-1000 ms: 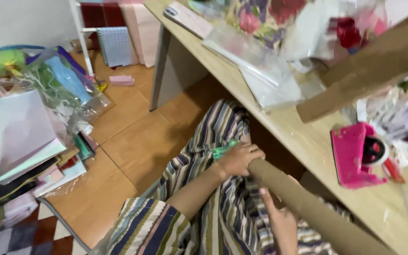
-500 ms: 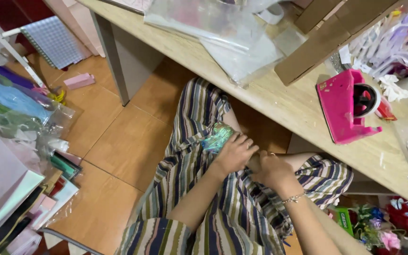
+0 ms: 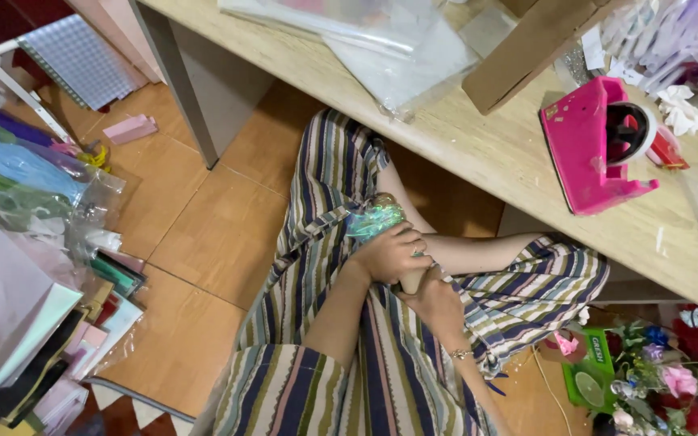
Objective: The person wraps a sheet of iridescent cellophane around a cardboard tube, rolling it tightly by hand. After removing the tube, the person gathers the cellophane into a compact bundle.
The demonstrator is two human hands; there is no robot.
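Observation:
I sit in striped trousers [image 3: 325, 186] with both hands in my lap, under the edge of a wooden table [image 3: 478, 153]. My left hand [image 3: 388, 253] is closed around a shiny green iridescent bundle [image 3: 373, 216] and the end of a tan cardboard tube [image 3: 410, 281]. Just below it, my right hand [image 3: 439, 303], with a thin bracelet at the wrist, grips the same tube end. Most of the tube is hidden by the two hands.
A pink tape dispenser [image 3: 595, 149] and a long cardboard piece [image 3: 527, 48] lie on the table, with clear plastic sheets [image 3: 397, 56]. Bagged paper and coloured sheets [image 3: 18, 266] are piled on the floor at left. Artificial flowers [image 3: 672, 363] sit at lower right.
The view has dropped from the tabletop toward my lap. The long tube that reached to the lower right is now drawn in between my hands, which have come close together.

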